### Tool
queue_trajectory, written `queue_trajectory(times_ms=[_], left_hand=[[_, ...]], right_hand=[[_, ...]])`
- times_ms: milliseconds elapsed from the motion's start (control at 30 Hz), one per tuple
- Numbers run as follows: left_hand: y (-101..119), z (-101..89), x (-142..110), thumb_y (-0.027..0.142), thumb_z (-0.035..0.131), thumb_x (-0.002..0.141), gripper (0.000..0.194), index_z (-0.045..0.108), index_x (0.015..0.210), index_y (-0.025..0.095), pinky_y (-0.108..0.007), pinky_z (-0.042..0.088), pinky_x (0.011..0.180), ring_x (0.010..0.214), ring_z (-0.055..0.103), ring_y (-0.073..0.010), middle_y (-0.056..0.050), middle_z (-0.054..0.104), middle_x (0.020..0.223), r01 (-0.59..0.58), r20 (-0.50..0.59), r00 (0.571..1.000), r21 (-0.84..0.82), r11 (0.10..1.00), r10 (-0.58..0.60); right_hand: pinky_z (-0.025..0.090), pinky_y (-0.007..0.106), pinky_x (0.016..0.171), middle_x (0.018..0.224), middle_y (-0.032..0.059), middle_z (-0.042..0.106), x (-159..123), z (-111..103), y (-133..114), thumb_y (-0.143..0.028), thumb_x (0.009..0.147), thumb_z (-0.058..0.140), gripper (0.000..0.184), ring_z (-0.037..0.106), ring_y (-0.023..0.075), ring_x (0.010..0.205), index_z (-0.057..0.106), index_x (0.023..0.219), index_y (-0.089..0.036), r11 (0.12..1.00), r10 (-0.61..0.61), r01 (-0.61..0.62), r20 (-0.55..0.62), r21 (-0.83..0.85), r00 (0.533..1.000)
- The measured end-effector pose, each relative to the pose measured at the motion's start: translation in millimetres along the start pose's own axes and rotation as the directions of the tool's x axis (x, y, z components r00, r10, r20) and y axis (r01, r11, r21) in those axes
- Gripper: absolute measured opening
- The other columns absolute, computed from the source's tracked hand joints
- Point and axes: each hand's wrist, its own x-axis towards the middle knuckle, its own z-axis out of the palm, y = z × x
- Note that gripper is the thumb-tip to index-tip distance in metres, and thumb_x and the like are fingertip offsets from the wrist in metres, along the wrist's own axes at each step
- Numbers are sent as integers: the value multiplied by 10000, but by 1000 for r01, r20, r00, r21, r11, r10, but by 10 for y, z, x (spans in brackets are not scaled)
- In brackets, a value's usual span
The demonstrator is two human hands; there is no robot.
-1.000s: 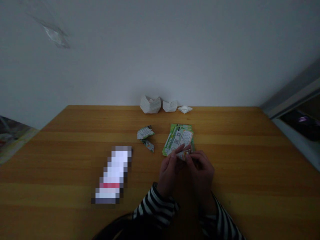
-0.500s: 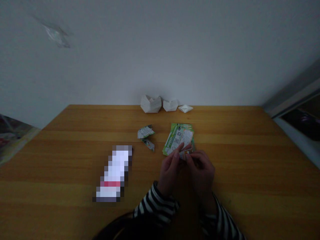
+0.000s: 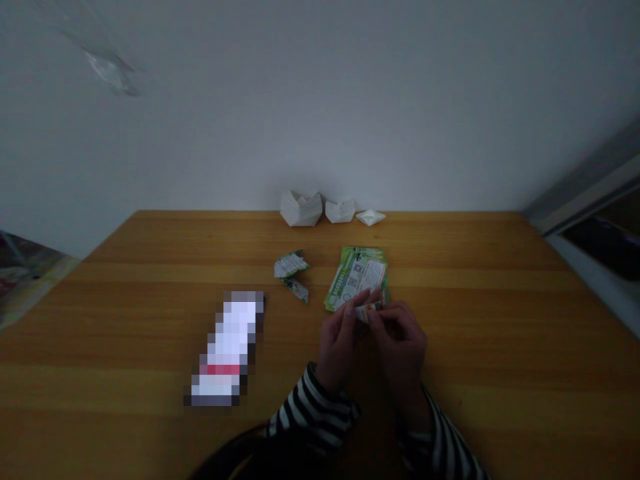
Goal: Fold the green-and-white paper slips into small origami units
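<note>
My left hand [image 3: 341, 343] and my right hand [image 3: 403, 343] meet above the wooden table [image 3: 125, 320], both pinched on a small folded printed paper [image 3: 369, 311] between their fingertips. Just beyond the fingers lies a stack of green and white printed sheets [image 3: 357, 277]. Two folded pieces of the same printed paper [image 3: 291, 273] rest to the left of the stack. Striped sleeves cover both wrists.
Three white folded paper shapes [image 3: 327, 210] stand in a row at the table's far edge against the wall. A long blurred-out object [image 3: 225, 350] lies on the table left of my hands. A window ledge [image 3: 590, 267] runs along the right side.
My fingers have shifted slightly on the small folded paper; the hands stay in the same place. Nothing else on the table has moved.
</note>
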Motion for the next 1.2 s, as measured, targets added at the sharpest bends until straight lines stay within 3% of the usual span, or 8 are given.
queue_trajectory(times_ms=[200,400,533,667,767,900,1067,1200], left_hand=[[6,24,-12,396,477,915,378,640,1160,158,-437,418,1030,1176,573,-273,-124,642,1235,-23,-34,999,71,997,25],[62,68,-17,413,477,911,388,659,1139,157,-415,343,1082,1185,564,-259,-113,675,1183,-131,-87,984,245,961,156],[80,64,-7,389,501,903,356,668,1120,163,-377,380,1045,1174,568,-247,-103,676,1180,-151,-66,982,300,942,178],[90,24,6,319,664,797,242,711,976,164,-258,519,739,801,686,-181,-40,751,817,-41,-133,985,422,906,106],[114,25,7,282,692,764,144,719,843,165,-218,500,592,609,651,-142,1,702,628,-15,-188,977,411,911,101],[119,27,9,277,710,742,127,725,801,166,-246,519,671,699,669,-170,-26,729,718,-63,-216,965,363,930,149],[53,-51,34,427,625,807,316,726,870,134,-316,531,762,803,680,-215,-80,741,850,7,-167,985,229,974,32],[49,-60,41,392,610,829,329,699,1032,149,-349,518,839,899,676,-225,-86,728,1004,23,-191,981,212,977,18]], right_hand=[[492,303,712,878,13,533,-24,27,17,-276,735,715,226,556,161,801,559,878,-196,1000,21,-20,-101,7,995],[567,323,689,1013,83,678,-52,70,-73,-329,811,643,449,684,202,831,437,1193,-213,907,262,-302,167,293,950],[588,321,643,991,90,720,-65,56,-73,-332,805,651,471,714,213,764,447,1214,-216,905,282,-306,121,296,952],[591,320,687,991,88,726,-61,39,-53,-306,809,647,399,718,204,785,479,1159,-215,932,253,-256,47,255,966],[593,340,735,1019,78,722,-40,43,-57,-295,792,663,443,717,210,838,461,1182,-233,916,260,-283,116,286,959],[599,373,741,962,62,732,-17,59,-67,-296,747,713,543,716,237,859,431,1207,-241,884,271,-325,199,336,942],[600,352,700,994,82,724,-43,79,-81,-276,774,688,495,717,228,830,436,1196,-222,898,280,-314,148,309,948],[587,337,747,1056,81,704,-28,60,-81,-260,776,679,447,701,213,886,488,1179,-226,889,267,-306,158,340,951]])
